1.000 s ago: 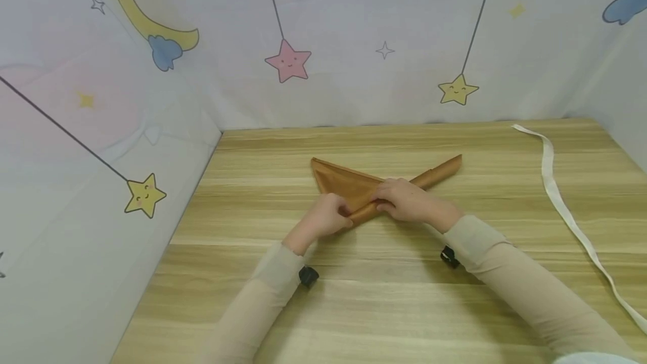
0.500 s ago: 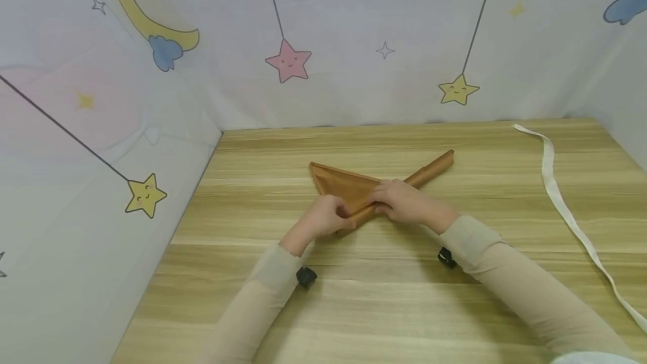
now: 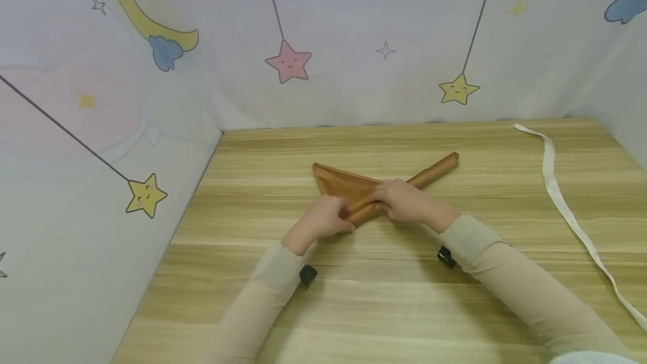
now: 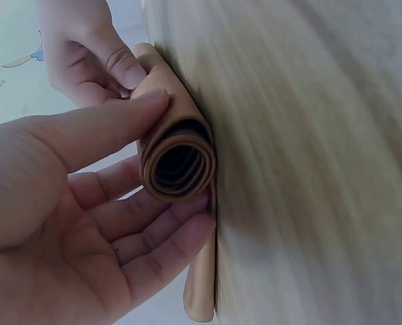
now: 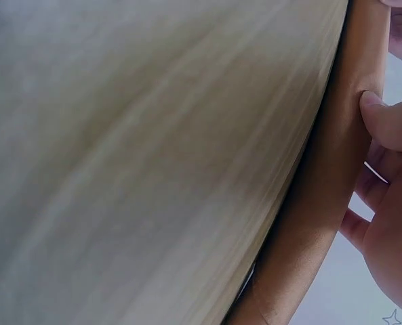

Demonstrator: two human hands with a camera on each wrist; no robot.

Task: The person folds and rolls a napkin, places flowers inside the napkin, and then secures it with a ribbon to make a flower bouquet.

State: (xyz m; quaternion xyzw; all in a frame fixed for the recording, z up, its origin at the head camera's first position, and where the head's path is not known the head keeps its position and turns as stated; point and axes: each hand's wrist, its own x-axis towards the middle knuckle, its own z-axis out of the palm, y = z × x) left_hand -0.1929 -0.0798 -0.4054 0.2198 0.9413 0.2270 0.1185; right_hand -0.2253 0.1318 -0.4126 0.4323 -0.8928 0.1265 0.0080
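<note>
A patterned curtain [image 3: 349,100] is hanging behind the counter [image 3: 374,308], where a brown cloth [image 3: 346,185], probably soft and light, is lying partly rolled; left hand [image 3: 325,218] and right hand [image 3: 406,202] are sensibly gripping its rolled end and middle with curled fingers.

No readable text, label, brand, number or sign anywhere in the three views.

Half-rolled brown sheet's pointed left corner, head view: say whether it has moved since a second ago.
Yes, slightly: the pointed left corner has shifted nearer, away from the tabletop's back edge.
</note>
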